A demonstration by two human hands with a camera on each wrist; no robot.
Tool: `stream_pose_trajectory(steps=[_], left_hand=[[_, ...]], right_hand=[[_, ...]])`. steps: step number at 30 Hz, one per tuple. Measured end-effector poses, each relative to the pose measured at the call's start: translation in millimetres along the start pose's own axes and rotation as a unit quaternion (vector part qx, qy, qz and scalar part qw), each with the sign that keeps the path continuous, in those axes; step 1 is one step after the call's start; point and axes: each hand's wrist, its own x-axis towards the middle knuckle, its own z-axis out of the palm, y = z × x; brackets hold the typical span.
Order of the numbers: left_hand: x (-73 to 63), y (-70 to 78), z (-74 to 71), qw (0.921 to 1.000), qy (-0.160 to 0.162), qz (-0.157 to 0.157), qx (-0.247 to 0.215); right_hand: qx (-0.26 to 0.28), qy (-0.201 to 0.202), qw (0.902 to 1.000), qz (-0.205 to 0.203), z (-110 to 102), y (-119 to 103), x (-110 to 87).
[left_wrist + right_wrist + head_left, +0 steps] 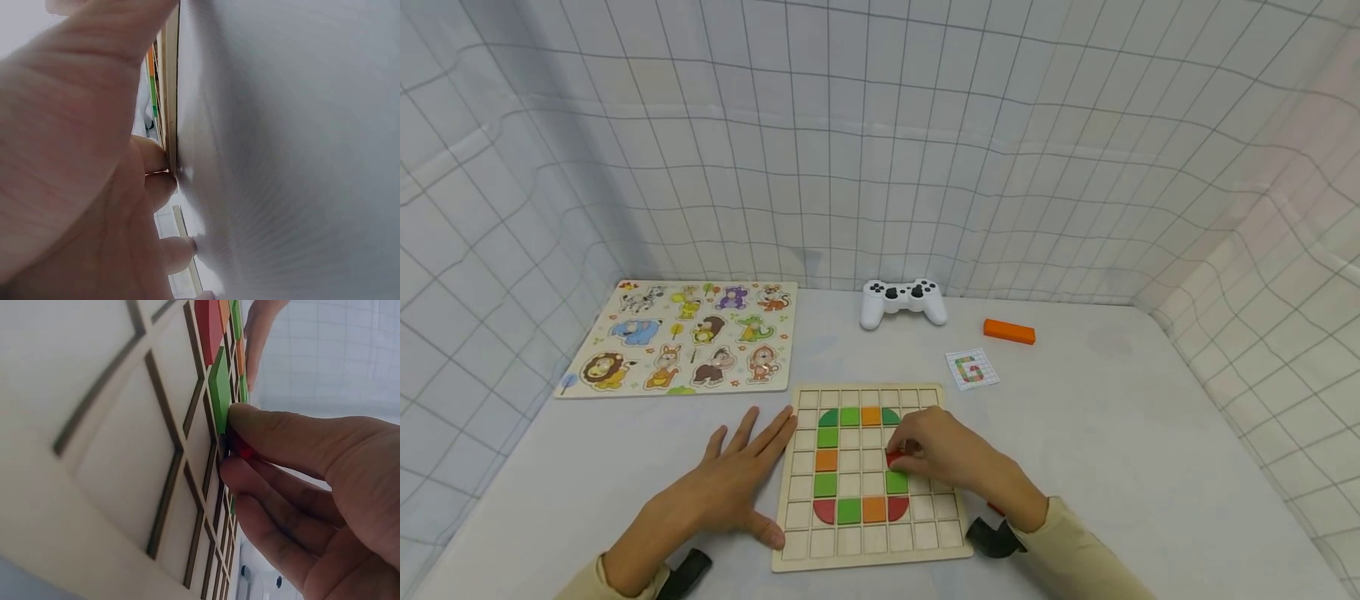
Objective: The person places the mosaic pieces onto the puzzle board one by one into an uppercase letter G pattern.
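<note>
A wooden grid board (915, 536) lies on the table, with green, orange and red tiles set in a ring of its squares. My right hand (940, 450) pinches a red tile (892, 457) over the ring's right side, just above a light green tile (897, 482). In the right wrist view the thumb and fingers (250, 478) partly cover that red tile (240, 447). My left hand (737, 475) lies with spread, straight fingers against the board's left edge; its thumb touches the edge lower down. The left wrist view shows the fingertips at the board's side (172, 94).
A small pattern card (972, 368) lies beyond the board's upper right corner. Farther back are an orange block (1009, 332) and a white game controller (903, 302). An animal puzzle board (681, 337) lies back left. Something red (995, 507) peeks out beneath the right wrist.
</note>
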Motion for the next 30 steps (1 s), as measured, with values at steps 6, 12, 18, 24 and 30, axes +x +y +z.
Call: stream_pose_trajectory(steps=[6,12,18,24,30], left_hand=[[1.4,-1.0,0.4,1.0,-0.005,-0.003,0.001],[-0.3,-0.5,0.2,1.0,0.002,0.002,0.004],[-0.6,0.2,-0.2,1.0,0.002,0.002,0.006],[-0.3,0.0,0.3,1.0,-0.001,0.001,0.008],[-0.6,0.3,-0.2,1.0,0.001,0.003,0.008]], right_hand=[[0.001,-0.007,0.9999,-0.014,-1,-1,-1.5],[0.002,-0.011,0.9999,-0.01,0,-1,-1.6],[0.012,-0.014,0.9998,0.007,1,-3,-1.8],[0.009,-0.008,0.9998,0.018,-3,-7,-6.8],[0.001,-0.007,0.9992,0.038,-16,-11,-23.9]])
